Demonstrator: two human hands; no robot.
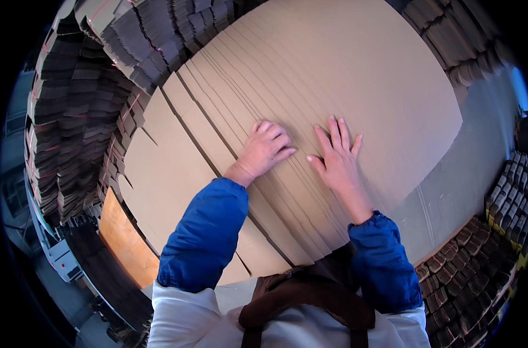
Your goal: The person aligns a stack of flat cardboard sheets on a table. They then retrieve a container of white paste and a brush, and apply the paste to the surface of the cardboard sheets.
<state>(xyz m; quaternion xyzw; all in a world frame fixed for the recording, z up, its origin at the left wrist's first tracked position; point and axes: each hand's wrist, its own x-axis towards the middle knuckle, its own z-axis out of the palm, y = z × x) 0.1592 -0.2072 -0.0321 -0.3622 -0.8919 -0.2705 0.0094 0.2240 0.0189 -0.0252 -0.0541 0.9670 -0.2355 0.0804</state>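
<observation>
Tan cardboard sheets (386, 69) lie fanned out in overlapping layers in front of me, their edges running as slanted lines. My left hand (266, 146) rests on these edges near the middle, fingers curled in and the thumb pointing right. Its fingertips are partly hidden, so I cannot make out whether a sheet edge is pinched in them. Just to the right, my right hand (337, 158) lies open on the top sheet, palm down with fingers spread, holding nothing. Blue sleeve covers reach over both forearms.
Tall stacks of cardboard (81, 116) tied with pink string stand at the left. More bundles (452, 35) sit at the far right, and dark stacked pieces (467, 278) at the lower right. An orange-brown board (125, 238) stands left of the sheets. Grey floor (449, 197) shows at right.
</observation>
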